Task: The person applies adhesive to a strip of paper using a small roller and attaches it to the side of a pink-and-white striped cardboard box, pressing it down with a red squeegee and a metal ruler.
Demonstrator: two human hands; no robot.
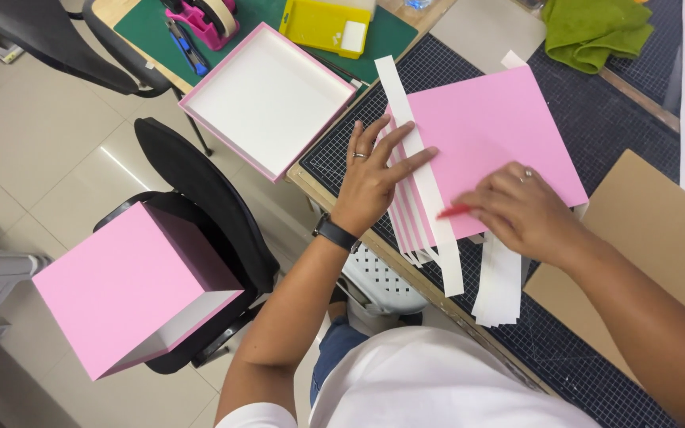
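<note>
Pink paper sheet (489, 135) lies flat on the dark gridded cutting mat (612, 135), its near edge overlapped by a long white strip (422, 174) laid across a fanned stack of pink-and-white strips (406, 222). Left hand (374, 178) rests on the white strip with fingers spread and flat, pressing it down and grasping nothing. Right hand (521, 210) is curled over the sheet's lower edge, pinching a red pen-like tool (453, 212) whose tip touches the sheet just beside the strip. More white strips (497, 289) hang over the table edge below the right hand. A brown cardboard sheet (636, 246) lies just right of that forearm. Beyond the left hand, a shallow pink-edged tray lid (267, 99) with a white inside sits at the table's corner, near a yellow box (323, 24) and a pink tape dispenser (204, 20) on a green mat (148, 28). A green cloth (596, 28) lies at the far side. On a black chair (200, 206) beside the table stands a pink box (128, 285).
</note>
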